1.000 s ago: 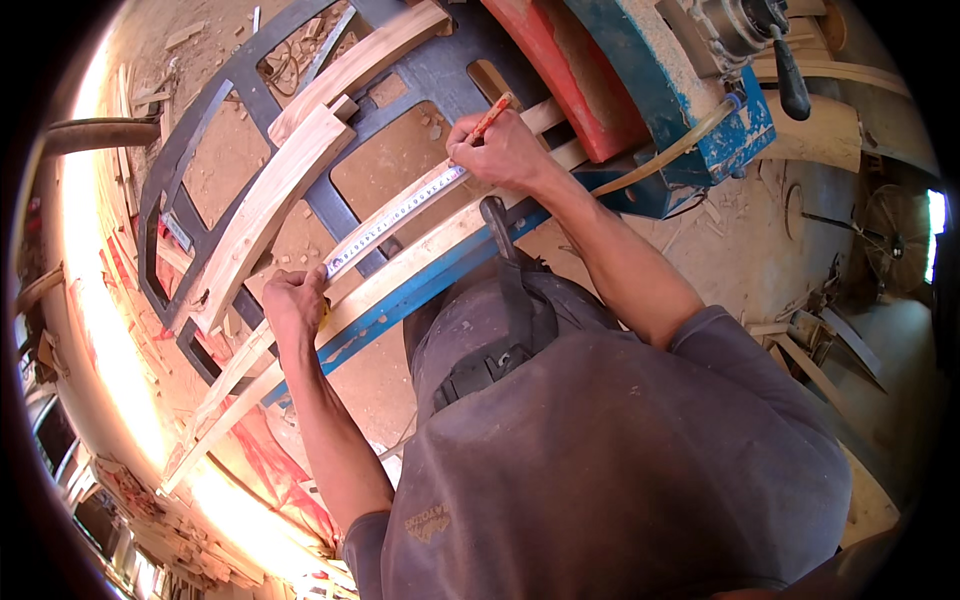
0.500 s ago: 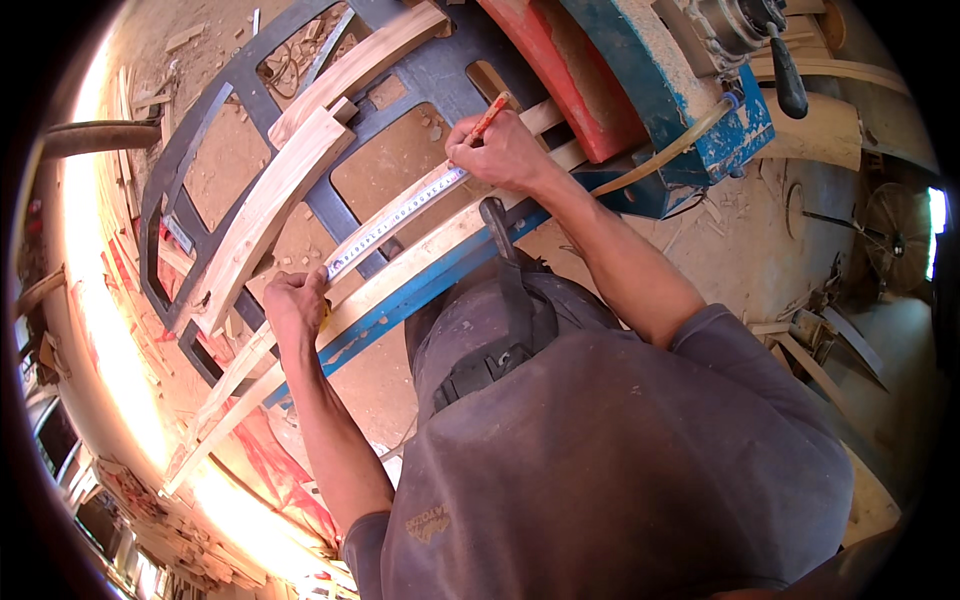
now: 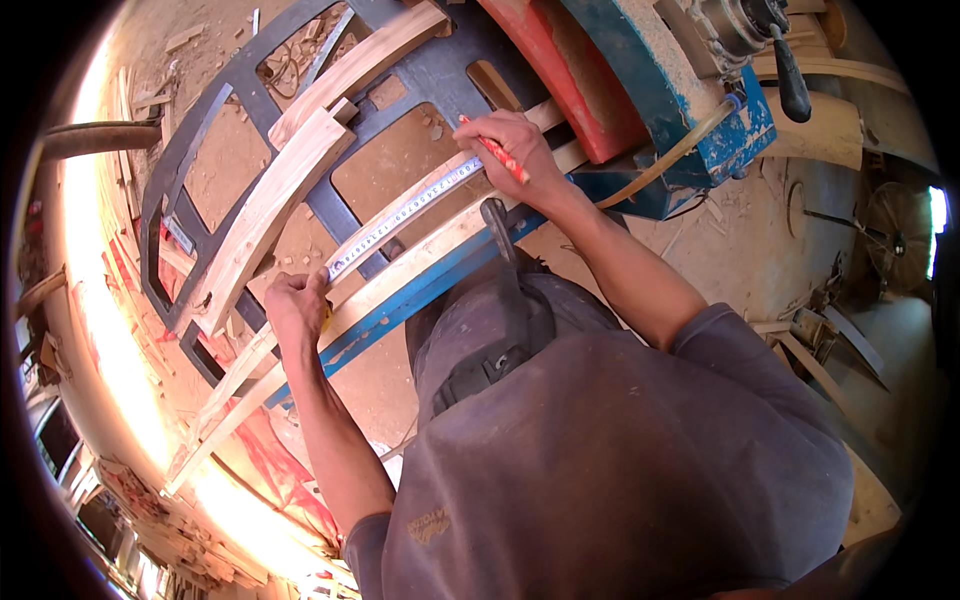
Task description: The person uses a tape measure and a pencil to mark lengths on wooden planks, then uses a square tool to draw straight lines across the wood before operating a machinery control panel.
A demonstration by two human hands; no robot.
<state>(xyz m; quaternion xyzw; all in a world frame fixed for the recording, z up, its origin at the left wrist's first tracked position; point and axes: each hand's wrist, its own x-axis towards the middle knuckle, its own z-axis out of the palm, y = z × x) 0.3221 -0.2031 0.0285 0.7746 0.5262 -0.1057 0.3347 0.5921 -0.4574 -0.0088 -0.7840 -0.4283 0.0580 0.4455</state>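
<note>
**Student:** What fills most of your remote view?

**Operator:** From my station I see a dark grey openwork metal frame [image 3: 445, 75] and, to its right, a blue-painted metal machine body [image 3: 725, 155] with a curved red panel [image 3: 545, 75].

**Student:** And the timber?

**Operator:** Two straight, pale wooden strips, one nearer [image 3: 425, 253] and one farther [image 3: 238, 368], run side by side from lower left to upper right. Beyond them, two thick, curved, pale wooden pieces [image 3: 270, 215] lie over the frame.

**Student:** The hands?

**Operator:** I see the left hand [image 3: 292, 303] closed on the lower-left end of a narrow white measuring-tape blade [image 3: 400, 215]. The right hand [image 3: 522, 145], at the blade's other end, grips a slim red pencil [image 3: 497, 152]; whether it also touches the blade I cannot tell.

**Student:** Their axes?

**Operator:** The blade lies straight along the farther strip, parallel to it. The pencil sits nearly crosswise to the blade, pointing upper left to lower right; I cannot tell which end is sharpened.
</note>
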